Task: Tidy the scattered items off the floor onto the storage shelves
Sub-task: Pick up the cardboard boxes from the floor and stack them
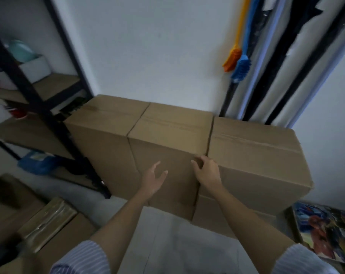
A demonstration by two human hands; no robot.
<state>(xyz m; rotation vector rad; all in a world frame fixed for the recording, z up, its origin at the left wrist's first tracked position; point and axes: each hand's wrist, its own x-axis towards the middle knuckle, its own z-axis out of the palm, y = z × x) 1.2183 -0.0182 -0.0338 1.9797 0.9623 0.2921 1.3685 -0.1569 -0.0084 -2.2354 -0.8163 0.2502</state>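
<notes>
the middle box (167, 143) stands on the floor, wedged between two others by the shelves (35, 99). stiff, likely heavy. right hand (207, 173) curls on its top corner; left hand (154, 178) spread, holding nothing. grip low, both sides.

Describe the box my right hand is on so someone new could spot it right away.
Three cardboard boxes stand in a row against the white wall, right of the dark shelf. It is the middle box. Only this one has the right hand curled on its front top corner.
</notes>
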